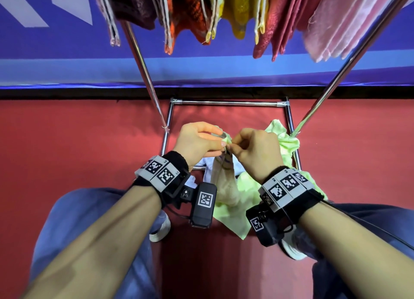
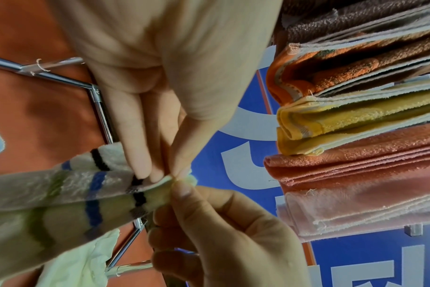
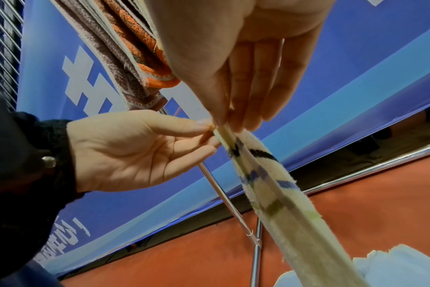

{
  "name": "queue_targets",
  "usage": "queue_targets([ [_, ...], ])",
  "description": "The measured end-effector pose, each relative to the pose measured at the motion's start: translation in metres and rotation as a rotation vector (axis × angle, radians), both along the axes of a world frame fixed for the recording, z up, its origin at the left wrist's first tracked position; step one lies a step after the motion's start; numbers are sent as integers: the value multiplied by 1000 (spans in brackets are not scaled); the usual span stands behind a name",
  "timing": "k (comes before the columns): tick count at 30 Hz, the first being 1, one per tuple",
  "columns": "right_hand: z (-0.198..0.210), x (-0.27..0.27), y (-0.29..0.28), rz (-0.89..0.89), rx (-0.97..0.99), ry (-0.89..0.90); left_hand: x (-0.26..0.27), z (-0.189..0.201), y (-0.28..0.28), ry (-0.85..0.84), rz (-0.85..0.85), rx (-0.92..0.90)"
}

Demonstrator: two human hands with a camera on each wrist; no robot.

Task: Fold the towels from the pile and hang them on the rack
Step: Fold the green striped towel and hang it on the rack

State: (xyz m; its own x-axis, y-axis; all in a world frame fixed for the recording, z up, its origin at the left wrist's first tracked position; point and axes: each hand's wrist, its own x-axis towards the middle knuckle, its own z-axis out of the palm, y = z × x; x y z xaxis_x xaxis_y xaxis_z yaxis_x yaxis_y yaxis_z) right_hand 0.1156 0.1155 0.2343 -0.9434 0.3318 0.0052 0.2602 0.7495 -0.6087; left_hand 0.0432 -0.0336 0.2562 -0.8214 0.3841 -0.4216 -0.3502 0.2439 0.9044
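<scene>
Here, both hands pinch one corner of a striped towel (image 1: 224,175), lifted from the pile (image 1: 282,141).
Left hand (image 1: 199,141) and right hand (image 1: 255,150) probably need to spread apart next, finding corners for folding.

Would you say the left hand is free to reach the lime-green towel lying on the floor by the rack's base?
Probably not yet: the left hand pinches the striped towel with the right hand. The lime-green towel lies beyond the right hand.
</scene>
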Motion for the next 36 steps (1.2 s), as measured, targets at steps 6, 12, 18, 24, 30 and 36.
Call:
queue_targets([
  [6, -1, 1, -1, 30, -3, 1, 0, -1, -1, 5, -5, 8],
  [12, -6, 0, 1, 34, -60, 28, 0, 0, -1, 24, -59, 18],
  [18, -11, 2, 6, 78, -13, -1, 0, 1, -1, 37, -143, 3],
  [24, -3, 5, 1, 171, 176, -37, -1, -4, 0, 58, -260, -26],
  [30, 3, 9, -5, 158, 100, 59, 0, -8, 2, 138, -353, -65],
  [36, -1, 7, -5, 198, -252, 121, -2, -6, -2, 238, -372, -5],
])
